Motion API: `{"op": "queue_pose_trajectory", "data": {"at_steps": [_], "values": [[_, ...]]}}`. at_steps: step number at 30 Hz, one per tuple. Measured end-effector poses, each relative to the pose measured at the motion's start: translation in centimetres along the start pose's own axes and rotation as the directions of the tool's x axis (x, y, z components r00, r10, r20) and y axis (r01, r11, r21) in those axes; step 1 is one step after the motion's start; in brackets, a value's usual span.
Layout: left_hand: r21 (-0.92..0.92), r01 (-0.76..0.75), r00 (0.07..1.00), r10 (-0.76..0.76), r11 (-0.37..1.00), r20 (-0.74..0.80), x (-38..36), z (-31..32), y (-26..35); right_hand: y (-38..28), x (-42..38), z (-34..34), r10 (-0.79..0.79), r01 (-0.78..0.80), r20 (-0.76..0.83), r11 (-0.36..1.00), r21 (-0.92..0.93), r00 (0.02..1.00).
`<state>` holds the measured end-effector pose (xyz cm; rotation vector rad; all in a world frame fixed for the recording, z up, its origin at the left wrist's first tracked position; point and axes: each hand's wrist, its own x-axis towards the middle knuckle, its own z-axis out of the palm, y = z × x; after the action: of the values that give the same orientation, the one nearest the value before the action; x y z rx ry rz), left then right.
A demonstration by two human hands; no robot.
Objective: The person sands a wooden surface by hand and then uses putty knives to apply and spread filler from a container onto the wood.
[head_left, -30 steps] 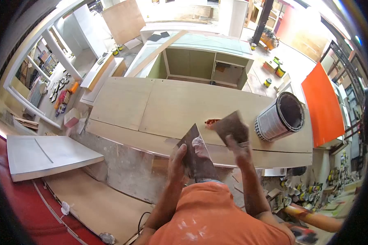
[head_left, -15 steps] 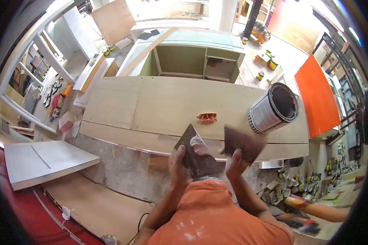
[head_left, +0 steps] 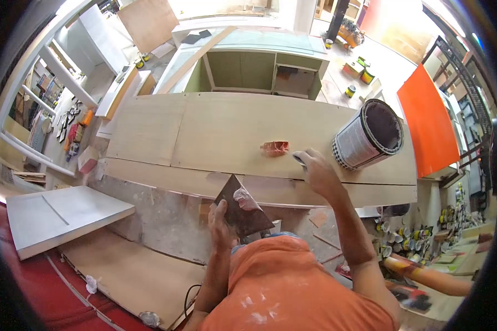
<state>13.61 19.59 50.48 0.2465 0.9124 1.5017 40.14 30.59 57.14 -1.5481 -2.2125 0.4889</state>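
My left hand [head_left: 221, 227] grips the lower left edge of a dark, flat, square putty plate [head_left: 242, 216], which carries a lump of pale pinkish putty [head_left: 245, 198]. Out over the workbench, my right hand [head_left: 321, 174] is closed on a dark flat scraper [head_left: 300, 159], seen nearly edge-on and mostly hidden by the fingers. Just left of that scraper lies a small red container [head_left: 274, 148] with pale smears, apart from it. A large paint can [head_left: 368, 135], open and stained dark inside, stands tilted-looking right of my right hand.
Pale wooden panels [head_left: 226, 127] form the work surface before me. Beyond is a cabinet carcass [head_left: 243, 71] with a glass-like top. A white panel [head_left: 66, 218] lies at left, an orange panel [head_left: 428, 127] stands at right. Several small cans [head_left: 406, 240] sit low at right.
My right hand has moved forward over the workbench toward the red container, turning its scraper edge-on. My left hand, with the putty plate, has shifted slightly left and down.
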Motion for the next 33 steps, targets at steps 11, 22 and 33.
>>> {"op": "queue_pose_trajectory", "data": {"at_steps": [11,22,33], "values": [[0.023,0.01,0.99,-0.007,1.0,-0.139,-1.9,-2.7,-0.2,-1.3,3.0,2.5,0.085,-0.05,0.135,0.968,-0.244,0.987],[0.013,0.118,0.991,-0.117,0.993,-0.069,-1.4,-2.5,-0.3,-0.1,2.9,2.6,0.058,-0.034,0.172,0.989,-0.142,0.983],[0.116,0.138,0.988,-0.128,0.984,-0.09,-0.6,-2.9,-1.8,0.1,2.5,1.2,-0.093,0.184,0.313,0.944,-0.273,0.945]]}}
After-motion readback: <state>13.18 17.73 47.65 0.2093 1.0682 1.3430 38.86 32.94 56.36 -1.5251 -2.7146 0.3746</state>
